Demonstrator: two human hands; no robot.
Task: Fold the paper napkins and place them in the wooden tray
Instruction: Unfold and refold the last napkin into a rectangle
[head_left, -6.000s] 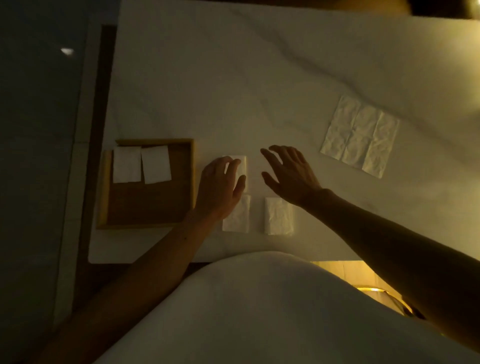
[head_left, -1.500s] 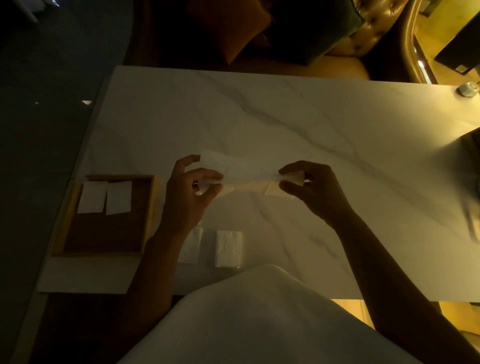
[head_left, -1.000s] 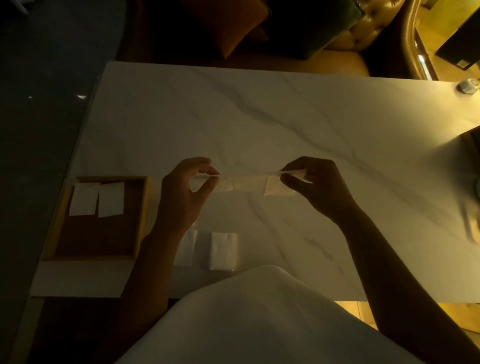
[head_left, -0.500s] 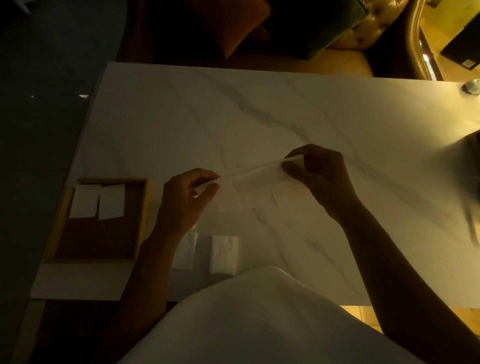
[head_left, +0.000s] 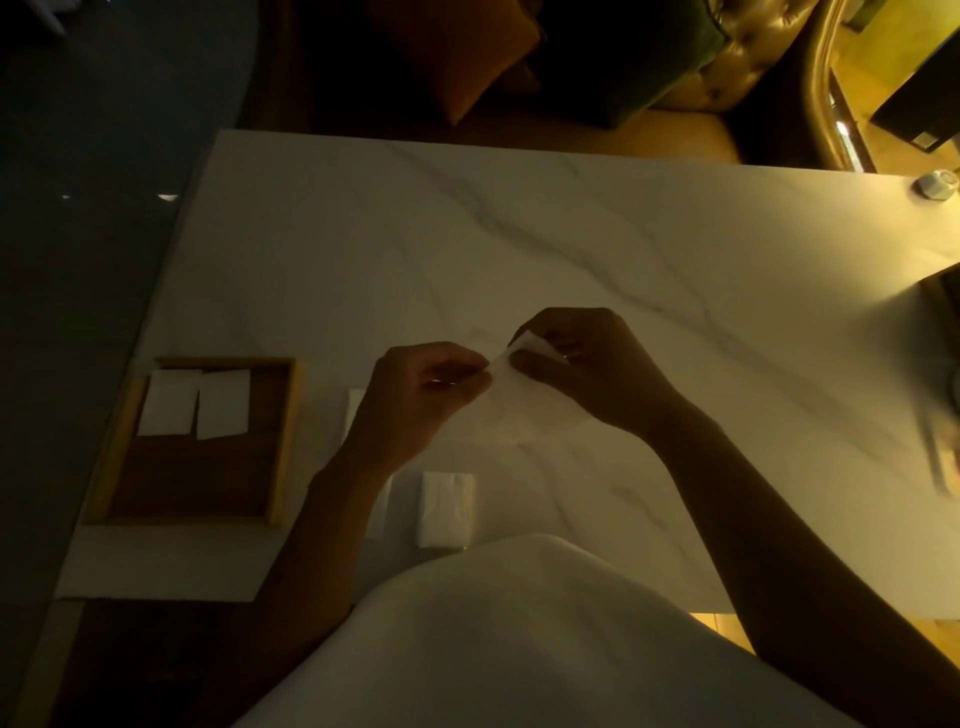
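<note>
Both hands (head_left: 519, 374) pinch one napkin (head_left: 524, 410); folded napkins (head_left: 447, 509) lie below, tray (head_left: 288, 441) leftward.

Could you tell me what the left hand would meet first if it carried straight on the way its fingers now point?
Probably the right hand: the left hand points right at it, both pinching the napkin between them.

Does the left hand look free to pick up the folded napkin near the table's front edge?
Probably not yet: the left hand and right hand both pinch the napkin being folded. The folded napkin lies uncovered just below, so the path itself looks free.
</note>
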